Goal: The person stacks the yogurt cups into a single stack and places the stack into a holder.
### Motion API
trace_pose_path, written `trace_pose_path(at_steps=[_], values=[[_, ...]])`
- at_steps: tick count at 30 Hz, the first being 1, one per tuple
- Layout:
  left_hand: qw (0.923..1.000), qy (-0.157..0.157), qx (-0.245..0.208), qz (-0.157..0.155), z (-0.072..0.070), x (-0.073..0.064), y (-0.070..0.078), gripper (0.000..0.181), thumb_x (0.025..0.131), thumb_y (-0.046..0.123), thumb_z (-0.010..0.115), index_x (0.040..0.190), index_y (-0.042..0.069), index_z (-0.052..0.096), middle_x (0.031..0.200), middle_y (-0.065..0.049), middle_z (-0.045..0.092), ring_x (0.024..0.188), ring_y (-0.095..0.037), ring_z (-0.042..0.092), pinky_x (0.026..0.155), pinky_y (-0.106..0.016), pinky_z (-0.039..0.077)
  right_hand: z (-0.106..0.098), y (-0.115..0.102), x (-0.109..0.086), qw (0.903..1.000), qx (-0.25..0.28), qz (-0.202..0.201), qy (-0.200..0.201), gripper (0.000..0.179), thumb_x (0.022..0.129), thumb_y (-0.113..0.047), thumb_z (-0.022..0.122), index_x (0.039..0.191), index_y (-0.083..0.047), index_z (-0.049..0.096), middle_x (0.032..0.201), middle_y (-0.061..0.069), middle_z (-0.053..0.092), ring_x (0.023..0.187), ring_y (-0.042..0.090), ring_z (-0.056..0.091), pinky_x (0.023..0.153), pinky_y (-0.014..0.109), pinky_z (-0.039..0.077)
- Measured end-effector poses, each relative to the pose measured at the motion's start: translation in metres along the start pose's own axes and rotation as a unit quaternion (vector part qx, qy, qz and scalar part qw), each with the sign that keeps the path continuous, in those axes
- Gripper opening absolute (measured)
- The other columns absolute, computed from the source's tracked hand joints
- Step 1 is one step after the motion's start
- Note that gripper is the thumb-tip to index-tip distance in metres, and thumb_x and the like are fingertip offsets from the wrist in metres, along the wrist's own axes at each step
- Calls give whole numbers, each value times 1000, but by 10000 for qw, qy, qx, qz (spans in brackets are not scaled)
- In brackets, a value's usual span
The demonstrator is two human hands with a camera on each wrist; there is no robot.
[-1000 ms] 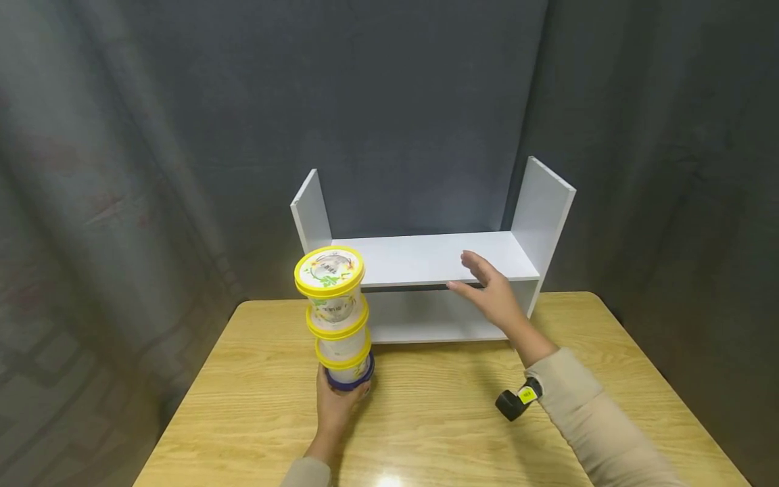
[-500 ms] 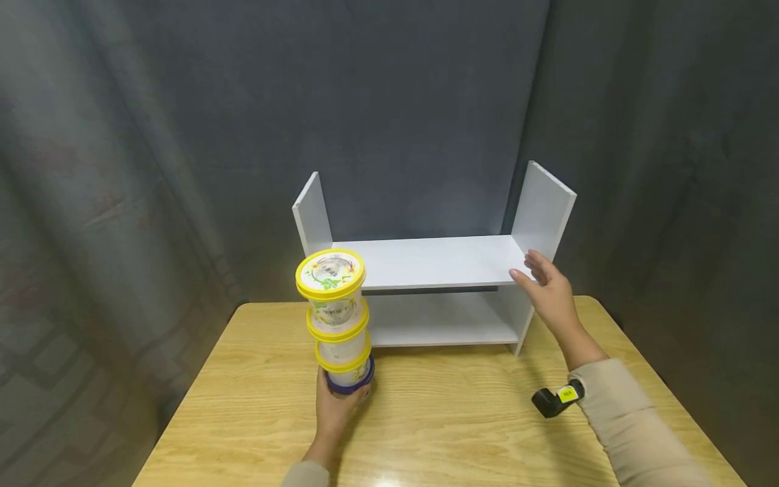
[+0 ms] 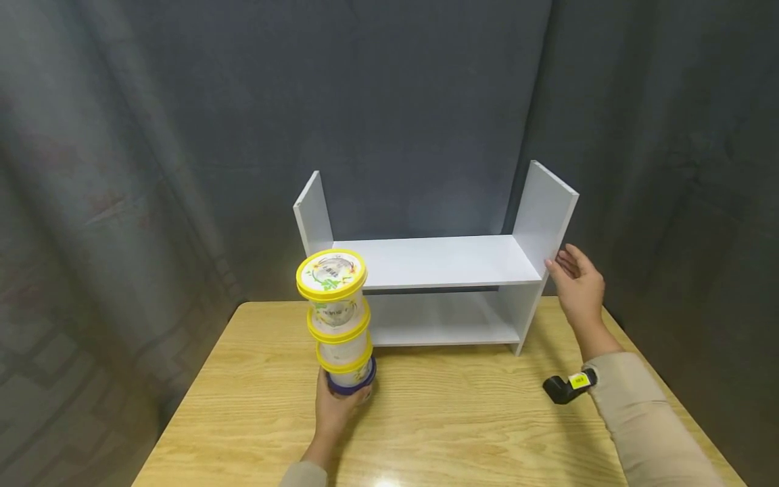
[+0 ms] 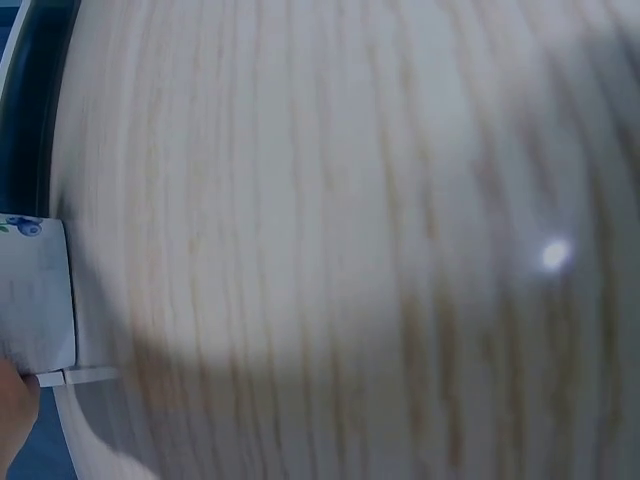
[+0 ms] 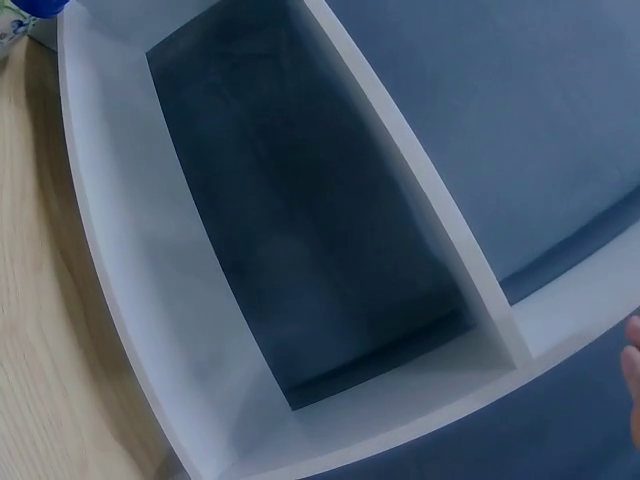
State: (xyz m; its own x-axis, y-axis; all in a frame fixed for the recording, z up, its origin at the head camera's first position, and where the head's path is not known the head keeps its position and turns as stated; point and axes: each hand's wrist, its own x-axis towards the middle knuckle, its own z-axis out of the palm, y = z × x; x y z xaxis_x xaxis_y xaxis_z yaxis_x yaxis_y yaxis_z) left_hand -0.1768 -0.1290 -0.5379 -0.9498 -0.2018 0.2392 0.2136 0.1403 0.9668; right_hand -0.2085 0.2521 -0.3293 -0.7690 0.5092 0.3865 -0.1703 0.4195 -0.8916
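Observation:
A stack of several round white paper tubs (image 3: 339, 312) stands on the table at the shelf's left front; yellow lids show on the upper ones, a dark blue lid lower down. Around the lowest tub, my left hand (image 3: 333, 414) grips from the near side, covering most of it. In the left wrist view, part of a white tub (image 4: 35, 300) with a blueberry print shows at the left edge. My right hand (image 3: 580, 287), fingers loosely bent, is beside the front edge of the right panel of the white shelf (image 3: 438, 260); whether it touches the panel I cannot tell.
The two-level shelf has upright side panels and stands at the back of the wooden table (image 3: 426, 419). Grey curtains (image 3: 420, 115) hang behind and on both sides. A black wrist camera (image 3: 560, 389) juts out below my right wrist.
My right hand has moved right, from in front of the shelf to outside its right panel, and its fingers have bent more. The left hand and the tub stack stay in place.

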Motion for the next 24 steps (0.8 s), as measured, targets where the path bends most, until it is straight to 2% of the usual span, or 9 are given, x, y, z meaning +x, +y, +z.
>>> trace_pose_path(at_steps=[5,9,16,24], values=[[9999,-85,-99,42,0,0,2,88,56,10,80,129,18,30,120,-9,42,111,-28,38,96,-48,27,2,-1,9,9993,-279,229,-53,49,85,-22,54,128,-5,40,124,13,46,109,20,46,91,27,39],[9996,-219,-65,147,-1,2,9,89,57,10,79,130,16,29,120,-8,43,110,-28,38,95,-48,28,6,-2,17,9985,-426,321,86,46,85,-23,54,126,-5,43,121,12,48,107,21,48,89,29,41],[9975,-656,-260,60,-3,-2,46,85,58,1,77,127,17,31,119,-7,44,111,-28,39,96,-47,28,17,-1,25,9974,-442,455,350,39,84,-19,54,120,-4,50,114,13,54,96,14,52,83,23,44],[9905,-1343,-194,212,-1,-1,76,76,61,2,75,124,18,35,119,-4,45,110,-25,41,94,-44,32,22,1,26,9964,-640,308,456,34,85,-16,53,116,-3,54,108,15,57,89,13,54,79,26,47]])
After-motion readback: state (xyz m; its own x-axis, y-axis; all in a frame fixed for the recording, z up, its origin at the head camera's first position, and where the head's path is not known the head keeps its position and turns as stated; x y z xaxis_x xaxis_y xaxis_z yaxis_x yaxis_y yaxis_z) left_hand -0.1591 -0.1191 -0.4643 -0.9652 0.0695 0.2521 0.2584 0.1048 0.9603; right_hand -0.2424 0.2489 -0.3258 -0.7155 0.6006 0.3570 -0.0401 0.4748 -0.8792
